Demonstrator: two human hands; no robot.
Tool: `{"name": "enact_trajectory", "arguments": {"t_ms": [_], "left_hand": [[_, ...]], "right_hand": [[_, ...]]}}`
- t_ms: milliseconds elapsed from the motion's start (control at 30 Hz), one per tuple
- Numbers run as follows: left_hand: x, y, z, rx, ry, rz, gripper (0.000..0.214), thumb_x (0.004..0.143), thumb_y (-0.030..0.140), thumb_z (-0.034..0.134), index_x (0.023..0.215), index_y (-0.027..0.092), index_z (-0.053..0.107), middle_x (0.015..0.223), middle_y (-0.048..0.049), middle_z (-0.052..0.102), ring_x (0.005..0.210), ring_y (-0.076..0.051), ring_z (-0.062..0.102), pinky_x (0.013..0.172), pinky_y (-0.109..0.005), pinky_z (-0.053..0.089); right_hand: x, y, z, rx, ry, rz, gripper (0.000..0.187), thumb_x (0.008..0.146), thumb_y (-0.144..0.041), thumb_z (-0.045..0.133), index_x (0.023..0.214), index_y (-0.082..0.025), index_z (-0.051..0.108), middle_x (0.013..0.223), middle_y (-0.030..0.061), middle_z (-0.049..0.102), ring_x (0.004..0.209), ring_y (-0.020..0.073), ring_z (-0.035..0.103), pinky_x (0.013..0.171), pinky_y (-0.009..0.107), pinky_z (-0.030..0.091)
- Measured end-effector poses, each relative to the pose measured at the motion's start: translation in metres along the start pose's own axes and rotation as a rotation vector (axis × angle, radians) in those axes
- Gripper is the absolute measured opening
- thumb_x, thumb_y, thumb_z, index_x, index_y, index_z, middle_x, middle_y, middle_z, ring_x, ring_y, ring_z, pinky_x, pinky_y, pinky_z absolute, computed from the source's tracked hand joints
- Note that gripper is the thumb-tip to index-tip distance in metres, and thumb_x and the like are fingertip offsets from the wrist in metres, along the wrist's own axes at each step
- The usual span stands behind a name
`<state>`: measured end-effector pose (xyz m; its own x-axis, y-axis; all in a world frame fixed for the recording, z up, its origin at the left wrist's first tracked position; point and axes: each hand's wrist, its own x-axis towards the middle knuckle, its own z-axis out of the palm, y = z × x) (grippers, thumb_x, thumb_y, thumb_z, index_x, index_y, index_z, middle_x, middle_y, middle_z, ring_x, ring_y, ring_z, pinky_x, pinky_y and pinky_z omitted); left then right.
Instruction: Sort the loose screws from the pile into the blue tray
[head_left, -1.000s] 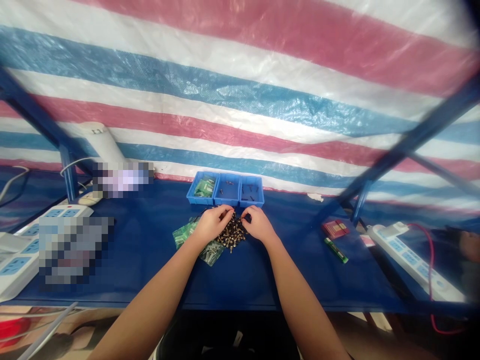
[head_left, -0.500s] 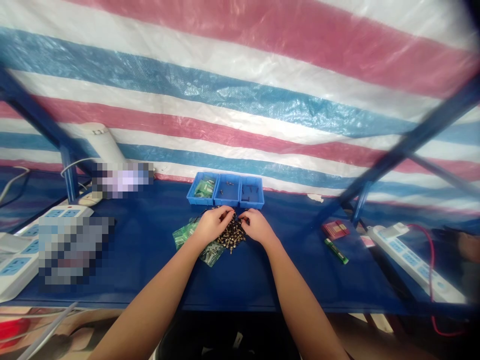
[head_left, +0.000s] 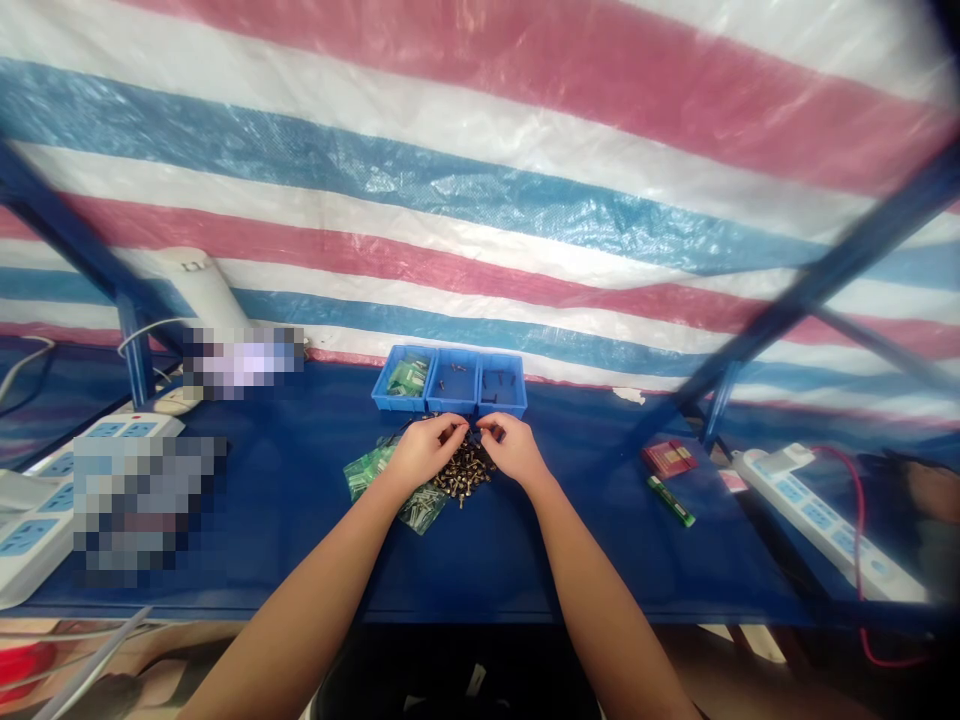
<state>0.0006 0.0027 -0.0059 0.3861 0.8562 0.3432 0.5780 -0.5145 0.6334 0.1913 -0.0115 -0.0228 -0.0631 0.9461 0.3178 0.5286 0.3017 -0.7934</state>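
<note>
A heap of small dark and brass-coloured parts lies on the blue table. My left hand and my right hand rest over the far side of the heap, fingertips pinched close together above it. What each pinch holds is too small to make out. Clear bags of green parts lie under and left of my left wrist. Just beyond my hands stand three joined blue bins; the left one holds green parts, the other two a few dark pieces.
White power strips sit at the left and at the right with a red cable. A red packet and a green pen-like stick lie right of my hands. Blue frame struts cross both sides; a striped tarp hangs behind.
My two hands have drawn slightly closer together over the heap, fingertips nearly meeting. Nothing else has moved.
</note>
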Motion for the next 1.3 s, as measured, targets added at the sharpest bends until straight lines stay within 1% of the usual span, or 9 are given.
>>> {"name": "enact_trajectory", "arguments": {"t_ms": [67, 200, 367, 500, 700, 867, 933, 1133, 1300], "left_hand": [[0.0, 0.001, -0.001, -0.024, -0.014, 0.006, 0.028, 0.093, 0.04, 0.048, 0.099, 0.022, 0.068, 0.069, 0.0003, 0.066, 0.059, -0.013, 0.057, 0.059, -0.023, 0.043], [-0.001, 0.003, -0.002, -0.07, -0.073, 0.033, 0.032, 0.089, 0.046, 0.054, 0.105, 0.021, 0.067, 0.067, 0.0014, 0.063, 0.058, -0.012, 0.056, 0.057, -0.022, 0.042], [-0.001, 0.002, -0.001, -0.05, -0.017, 0.034, 0.03, 0.09, 0.045, 0.053, 0.104, 0.021, 0.067, 0.066, 0.0026, 0.06, 0.058, -0.01, 0.055, 0.059, -0.021, 0.042], [-0.001, 0.0, 0.001, -0.055, 0.025, 0.015, 0.031, 0.092, 0.044, 0.051, 0.107, 0.021, 0.066, 0.062, 0.0033, 0.058, 0.055, -0.01, 0.053, 0.058, -0.021, 0.042], [0.0, 0.0, 0.001, -0.046, 0.008, 0.015, 0.028, 0.094, 0.043, 0.049, 0.103, 0.023, 0.067, 0.066, 0.003, 0.062, 0.056, -0.01, 0.055, 0.058, -0.021, 0.041], [0.0, 0.0, 0.0, -0.036, 0.007, -0.015, 0.029, 0.096, 0.041, 0.043, 0.101, 0.02, 0.063, 0.078, -0.0002, 0.068, 0.066, -0.013, 0.062, 0.061, -0.022, 0.043], [0.0, 0.0, -0.001, -0.035, -0.008, -0.017, 0.03, 0.098, 0.04, 0.039, 0.099, 0.02, 0.061, 0.077, -0.0008, 0.068, 0.067, -0.014, 0.062, 0.061, -0.022, 0.043], [0.0, 0.001, -0.002, -0.046, -0.043, -0.029, 0.032, 0.099, 0.041, 0.037, 0.096, 0.02, 0.061, 0.072, 0.0006, 0.065, 0.064, -0.013, 0.061, 0.06, -0.022, 0.041], [-0.001, 0.006, -0.005, -0.076, -0.058, -0.022, 0.029, 0.097, 0.041, 0.04, 0.101, 0.021, 0.061, 0.074, 0.0017, 0.065, 0.062, -0.013, 0.059, 0.061, -0.023, 0.04]], "right_hand": [[0.0, -0.002, 0.002, 0.075, 0.045, 0.007, 0.024, 0.082, -0.021, 0.055, 0.098, -0.022, 0.072, 0.088, 0.0025, 0.068, 0.068, 0.0145, 0.06, 0.07, 0.028, 0.05], [0.001, -0.006, 0.003, 0.223, 0.098, 0.061, 0.02, 0.083, -0.032, 0.059, 0.091, -0.02, 0.073, 0.089, 0.0048, 0.069, 0.071, 0.0159, 0.062, 0.069, 0.028, 0.05], [0.001, -0.008, 0.004, 0.397, 0.045, 0.132, 0.021, 0.081, -0.038, 0.065, 0.086, -0.018, 0.072, 0.077, 0.0038, 0.07, 0.068, 0.0169, 0.062, 0.066, 0.028, 0.05], [0.0, -0.009, 0.006, 0.372, 0.034, 0.114, 0.021, 0.081, -0.037, 0.065, 0.085, -0.019, 0.072, 0.078, 0.0036, 0.071, 0.068, 0.0167, 0.062, 0.066, 0.028, 0.049], [0.0, -0.009, 0.008, 0.378, 0.009, 0.113, 0.023, 0.082, -0.039, 0.064, 0.086, -0.018, 0.073, 0.08, 0.0044, 0.072, 0.07, 0.0176, 0.064, 0.068, 0.029, 0.051], [-0.001, -0.011, 0.011, 0.409, 0.005, 0.091, 0.029, 0.081, -0.037, 0.066, 0.103, -0.019, 0.072, 0.09, 0.006, 0.073, 0.077, 0.0187, 0.066, 0.071, 0.03, 0.053], [-0.002, -0.013, 0.011, 0.387, 0.017, 0.057, 0.03, 0.081, -0.034, 0.066, 0.107, -0.02, 0.071, 0.093, 0.0059, 0.073, 0.078, 0.0182, 0.066, 0.07, 0.029, 0.052], [-0.003, -0.016, 0.009, 0.33, 0.063, 0.004, 0.021, 0.081, -0.031, 0.065, 0.097, -0.02, 0.074, 0.088, 0.0051, 0.073, 0.073, 0.0179, 0.065, 0.066, 0.029, 0.052], [-0.002, -0.014, 0.01, 0.327, 0.062, 0.025, 0.022, 0.084, -0.033, 0.063, 0.099, -0.02, 0.072, 0.088, 0.0052, 0.073, 0.074, 0.0184, 0.066, 0.067, 0.03, 0.052]]}}
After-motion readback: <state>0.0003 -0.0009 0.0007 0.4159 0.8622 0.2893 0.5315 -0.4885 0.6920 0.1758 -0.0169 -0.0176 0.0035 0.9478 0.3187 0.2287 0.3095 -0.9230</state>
